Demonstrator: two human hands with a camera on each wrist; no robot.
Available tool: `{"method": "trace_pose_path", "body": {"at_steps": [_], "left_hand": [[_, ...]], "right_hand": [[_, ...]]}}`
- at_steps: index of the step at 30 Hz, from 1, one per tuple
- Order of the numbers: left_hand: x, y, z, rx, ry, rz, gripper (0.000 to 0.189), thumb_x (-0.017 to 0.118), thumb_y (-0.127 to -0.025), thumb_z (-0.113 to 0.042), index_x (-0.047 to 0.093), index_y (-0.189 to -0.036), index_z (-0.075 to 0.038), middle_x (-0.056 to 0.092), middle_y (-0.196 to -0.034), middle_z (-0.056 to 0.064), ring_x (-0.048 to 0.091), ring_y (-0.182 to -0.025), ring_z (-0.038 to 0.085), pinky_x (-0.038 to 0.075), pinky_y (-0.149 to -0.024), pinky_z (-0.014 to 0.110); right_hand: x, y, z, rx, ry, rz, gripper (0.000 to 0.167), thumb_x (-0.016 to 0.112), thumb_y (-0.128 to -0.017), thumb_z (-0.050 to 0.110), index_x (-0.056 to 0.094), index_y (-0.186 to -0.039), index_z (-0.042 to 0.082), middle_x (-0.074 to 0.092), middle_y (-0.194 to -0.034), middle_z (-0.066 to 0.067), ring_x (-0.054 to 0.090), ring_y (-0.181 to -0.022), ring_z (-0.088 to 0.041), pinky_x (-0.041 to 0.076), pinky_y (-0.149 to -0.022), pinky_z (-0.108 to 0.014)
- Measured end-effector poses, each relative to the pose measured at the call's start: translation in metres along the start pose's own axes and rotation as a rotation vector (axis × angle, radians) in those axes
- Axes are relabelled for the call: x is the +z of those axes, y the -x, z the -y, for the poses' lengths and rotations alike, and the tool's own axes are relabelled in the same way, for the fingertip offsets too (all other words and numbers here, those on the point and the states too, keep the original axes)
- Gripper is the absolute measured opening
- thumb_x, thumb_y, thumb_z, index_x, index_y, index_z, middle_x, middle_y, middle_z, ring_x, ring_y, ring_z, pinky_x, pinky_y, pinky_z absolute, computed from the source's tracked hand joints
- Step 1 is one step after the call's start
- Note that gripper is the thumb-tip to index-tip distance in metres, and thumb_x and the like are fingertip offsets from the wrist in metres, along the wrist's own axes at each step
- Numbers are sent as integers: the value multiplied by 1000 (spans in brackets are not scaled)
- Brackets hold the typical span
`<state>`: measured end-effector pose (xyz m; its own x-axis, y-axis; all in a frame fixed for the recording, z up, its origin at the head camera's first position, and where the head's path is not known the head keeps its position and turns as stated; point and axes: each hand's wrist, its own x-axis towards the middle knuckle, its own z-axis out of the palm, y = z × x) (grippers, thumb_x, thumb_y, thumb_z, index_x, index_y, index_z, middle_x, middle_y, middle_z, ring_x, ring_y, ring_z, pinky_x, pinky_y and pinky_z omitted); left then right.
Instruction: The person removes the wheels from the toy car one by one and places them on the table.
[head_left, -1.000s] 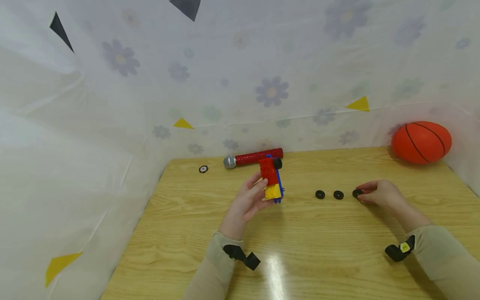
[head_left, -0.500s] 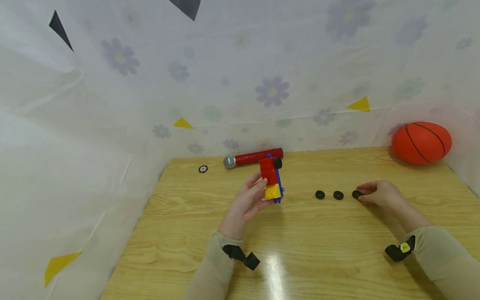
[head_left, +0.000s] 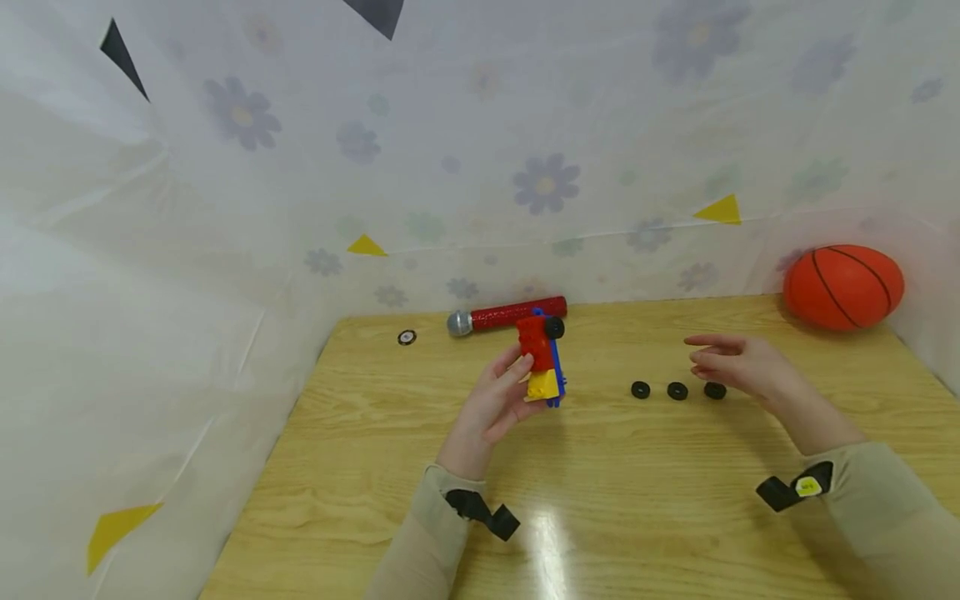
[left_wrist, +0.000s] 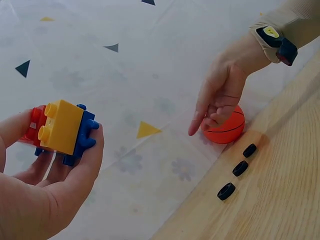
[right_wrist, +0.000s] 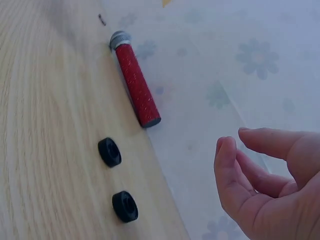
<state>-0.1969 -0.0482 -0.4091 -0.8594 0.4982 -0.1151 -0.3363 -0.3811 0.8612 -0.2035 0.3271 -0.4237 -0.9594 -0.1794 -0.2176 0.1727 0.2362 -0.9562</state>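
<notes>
Red, yellow and blue toy-brick car (head_left: 539, 352) pinched in the left hand (head_left: 492, 407), right hand (head_left: 753, 372) loosely spread, hovering near 3 black toy tires (head_left: 678, 396) on the desk (head_left: 630, 483)

A firm grip is formed by the curled bare left hand (head_left: 495, 407). To its right, the bare right hand (head_left: 753, 372) is held raised, fingers loosely bent. Behind each hand, the forearm is covered by a beige cloth sleeve (head_left: 888, 500).
</notes>
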Motion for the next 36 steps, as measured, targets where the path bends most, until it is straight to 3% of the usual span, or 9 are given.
{"method": "trace_pose_path", "body": {"at_steps": [2,4,9,13,18,24,32,36], "left_hand": [[0,0,-1,5,-11,9,51,45,-106,-25,32,-154,-14,48,-145,15,62,-109,22,52,-99,50],[1,0,-1,8,-5,19,51,45,-106,-24,32,-154,-14,49,-143,14,63,-108,21,55,-95,45],[1,1,-1,17,7,39,52,45,-106,-24,31,-155,-13,50,-141,13,64,-105,19,58,-86,36],[2,0,-1,16,-16,44,54,46,-105,-27,32,-155,-11,50,-143,14,63,-107,19,57,-91,41],[4,0,-1,-3,-38,48,53,44,-106,-27,31,-154,-9,45,-149,16,62,-109,19,48,-102,54],[7,0,-2,-29,-47,44,51,44,-106,-28,34,-153,-9,43,-151,16,59,-110,19,40,-107,61],[9,-2,3,-44,-63,43,48,40,-107,-26,35,-151,-8,54,-135,9,60,-104,17,55,-90,41],[11,-2,4,-58,-73,36,48,41,-107,-26,36,-151,-9,52,-140,12,60,-106,19,54,-93,44]], "right_hand": [[3,1,8,-9,-120,44,25,61,-99,15,64,-122,23,67,-101,9,69,-91,-2,57,-82,-19],[7,2,16,-26,-160,72,24,60,-99,12,65,-117,27,67,-102,10,69,-93,-4,57,-82,-19],[21,4,33,-68,-54,68,38,59,-100,18,52,-136,8,65,-105,10,68,-95,-4,57,-85,-21],[31,3,45,-81,-17,65,51,58,-101,22,43,-142,-3,65,-105,10,67,-96,-4,57,-85,-20],[43,4,57,-109,-16,87,53,57,-101,22,40,-143,-6,65,-106,9,67,-96,-5,57,-85,-21],[55,4,65,-132,-23,89,53,57,-101,22,42,-142,-8,66,-104,7,68,-94,-7,57,-84,-22],[73,4,76,-134,-15,103,51,58,-101,25,47,-136,-10,66,-103,3,68,-92,-10,58,-84,-25],[82,5,82,-132,-17,119,50,59,-100,26,50,-133,-10,67,-101,0,68,-91,-12,58,-84,-25]]}}
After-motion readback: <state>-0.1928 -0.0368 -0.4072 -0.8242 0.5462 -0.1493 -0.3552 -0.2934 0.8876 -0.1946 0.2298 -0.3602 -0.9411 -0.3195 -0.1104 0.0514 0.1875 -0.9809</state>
